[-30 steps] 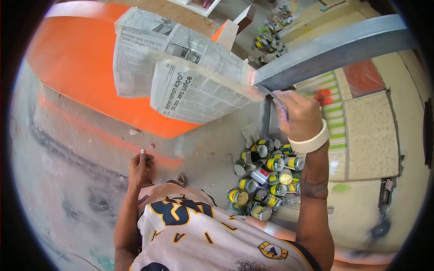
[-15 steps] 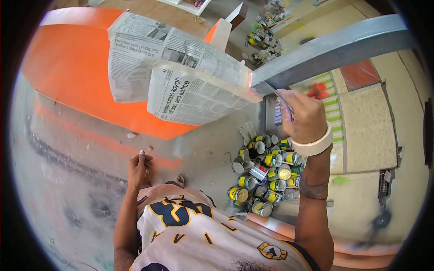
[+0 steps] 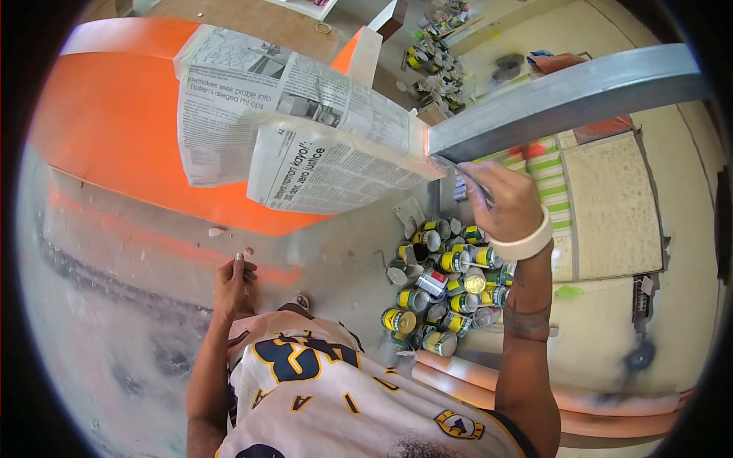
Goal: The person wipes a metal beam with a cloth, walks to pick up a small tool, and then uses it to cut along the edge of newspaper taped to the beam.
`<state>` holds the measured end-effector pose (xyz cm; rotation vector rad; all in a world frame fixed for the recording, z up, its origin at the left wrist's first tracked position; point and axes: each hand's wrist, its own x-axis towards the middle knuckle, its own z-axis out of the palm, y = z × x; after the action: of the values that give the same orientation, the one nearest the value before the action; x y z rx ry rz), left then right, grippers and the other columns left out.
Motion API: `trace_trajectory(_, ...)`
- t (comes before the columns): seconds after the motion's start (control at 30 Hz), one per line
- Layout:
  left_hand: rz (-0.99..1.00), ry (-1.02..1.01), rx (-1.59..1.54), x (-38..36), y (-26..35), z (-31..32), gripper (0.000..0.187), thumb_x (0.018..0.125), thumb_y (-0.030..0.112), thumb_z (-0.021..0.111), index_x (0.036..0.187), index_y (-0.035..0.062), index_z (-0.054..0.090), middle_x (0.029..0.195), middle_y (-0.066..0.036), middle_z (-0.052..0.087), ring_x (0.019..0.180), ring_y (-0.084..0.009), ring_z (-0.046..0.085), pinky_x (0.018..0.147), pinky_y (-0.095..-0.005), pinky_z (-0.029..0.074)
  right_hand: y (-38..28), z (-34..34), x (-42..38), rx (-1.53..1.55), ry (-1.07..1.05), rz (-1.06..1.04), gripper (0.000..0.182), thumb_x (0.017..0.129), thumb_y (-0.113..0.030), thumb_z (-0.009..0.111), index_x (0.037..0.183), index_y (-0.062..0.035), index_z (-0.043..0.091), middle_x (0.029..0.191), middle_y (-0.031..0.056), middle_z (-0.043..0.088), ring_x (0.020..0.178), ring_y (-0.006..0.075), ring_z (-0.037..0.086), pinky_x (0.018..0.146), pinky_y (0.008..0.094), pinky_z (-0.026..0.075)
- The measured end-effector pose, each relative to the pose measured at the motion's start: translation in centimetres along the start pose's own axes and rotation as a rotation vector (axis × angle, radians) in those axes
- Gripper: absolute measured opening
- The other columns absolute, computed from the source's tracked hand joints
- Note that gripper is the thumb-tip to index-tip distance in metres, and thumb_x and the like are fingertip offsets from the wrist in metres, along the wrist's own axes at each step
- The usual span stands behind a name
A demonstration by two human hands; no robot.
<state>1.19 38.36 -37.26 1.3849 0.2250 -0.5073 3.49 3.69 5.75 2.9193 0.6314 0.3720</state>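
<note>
The right hand [image 3: 508, 200] pinches a thin flat tool [image 3: 450, 163] between thumb and fingers, the rest of the hand curled behind it; the tool's tip lies at the near end of the grey beam [image 3: 565, 95], by the lower corner where the beam meets a pale taped end [image 3: 418, 137]; a ring of tape [image 3: 527, 243] sits around the right wrist; the left hand [image 3: 235, 284] hangs low in front of the body, its fingers curled in and the thumb up, and I cannot tell whether anything is held there

Over the last 1 second the view has swung a little, so the orange panel [image 3: 122, 114] and the 2 newspaper sheets [image 3: 328, 168] now sit lower and further left, and more of the pinkish rolls [image 3: 611, 401] shows at lower right; the right hand has kept almost the same place against the beam, and the left has barely moved; this suggests that the work remains at that 1 joint, with the newspaper sheets still covering part of the panel; the heap of paint cans [image 3: 447, 290] stands on the floor below, untouched by either hand
</note>
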Motion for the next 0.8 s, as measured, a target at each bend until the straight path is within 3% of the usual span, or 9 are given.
trace_trajectory(0.07, -0.015, -0.002, -0.008, 0.0, -0.1, 0.0, 0.054, 0.112, 0.040, 0.048, 0.092, -0.0041, 0.071, 0.075, -0.007, 0.068, 0.064, -0.0114, 0.060, 0.062, -0.0269, 0.050, 0.0, -0.3, 0.3, 0.006, 0.062, -0.001, 0.025, 0.082, -0.001, 0.071, 0.108, -0.0014, 0.073, 0.095, 0.0142, 0.074, 0.080, 0.0333, 0.073, 0.069, 0.0391, 0.059)
trace_trajectory(0.2, -0.035, -0.041, 0.030, 0.6, 0.5, -0.8, 0.052, 0.112, 0.037, 0.047, 0.094, -0.0041, 0.071, 0.076, -0.008, 0.069, 0.065, -0.0120, 0.061, 0.060, -0.0281, 0.048, -0.3, 0.3, 0.5, -0.005, -0.041, 0.001, 0.026, 0.082, 0.001, 0.072, 0.107, -0.0007, 0.074, 0.096, 0.0160, 0.075, 0.079, 0.0340, 0.073, 0.070, 0.0394, 0.059)
trace_trajectory(0.3, -0.020, -0.070, 0.024, 1.6, 0.5, -1.0, 0.050, 0.112, 0.036, 0.047, 0.096, -0.0046, 0.071, 0.078, -0.008, 0.069, 0.067, -0.0126, 0.062, 0.060, -0.0288, 0.049, -1.1, -0.7, 0.7, -0.014, 0.110, 0.064, 0.025, 0.081, 0.001, 0.073, 0.106, -0.0011, 0.075, 0.097, 0.0153, 0.075, 0.080, 0.0335, 0.072, 0.072, 0.0395, 0.059)
trace_trajectory(0.43, -0.019, -0.099, 0.057, 2.6, 1.0, -1.1, 0.050, 0.112, 0.036, 0.047, 0.101, -0.0060, 0.072, 0.083, -0.010, 0.071, 0.068, -0.0140, 0.064, 0.062, -0.0297, 0.051, -1.7, -0.4, 1.0, -0.008, -0.076, 0.042, 0.024, 0.083, 0.004, 0.072, 0.106, -0.0005, 0.075, 0.097, 0.0167, 0.075, 0.083, 0.0327, 0.074, 0.073, 0.0388, 0.060)
trace_trajectory(0.57, -0.030, -0.130, 0.053, 3.3, 1.7, -1.0, 0.055, 0.112, 0.041, 0.048, 0.097, -0.0068, 0.073, 0.078, -0.011, 0.071, 0.067, -0.0150, 0.065, 0.063, -0.0303, 0.051, -3.8, -2.5, 0.4, 0.085, 0.036, 0.216, 0.025, 0.084, 0.002, 0.073, 0.109, 0.0007, 0.076, 0.096, 0.0179, 0.075, 0.081, 0.0310, 0.074, 0.074, 0.0357, 0.059)
trace_trajectory(0.7, -0.041, -0.165, 0.116, 3.5, 2.8, -0.1, 0.059, 0.111, 0.043, 0.048, 0.088, -0.0059, 0.072, 0.072, -0.009, 0.070, 0.065, -0.0145, 0.065, 0.062, -0.0299, 0.051, -5.9, -4.1, -3.6, 0.245, 0.086, 0.591, 0.023, 0.086, -0.001, 0.073, 0.109, 0.0025, 0.076, 0.092, 0.0182, 0.075, 0.081, 0.0291, 0.074, 0.074, 0.0343, 0.057)
trace_trajectory(0.8, -0.025, -0.234, 0.100, 3.8, 1.4, 0.1, 0.053, 0.111, 0.039, 0.050, 0.090, -0.0043, 0.072, 0.073, -0.008, 0.070, 0.064, -0.0135, 0.065, 0.059, -0.0283, 0.051, -6.9, -2.7, -7.8, 0.421, -0.102, 0.837, 0.024, 0.088, -0.009, 0.076, 0.110, -0.0015, 0.078, 0.094, 0.0174, 0.076, 0.085, 0.0274, 0.073, 0.079, 0.0368, 0.055)
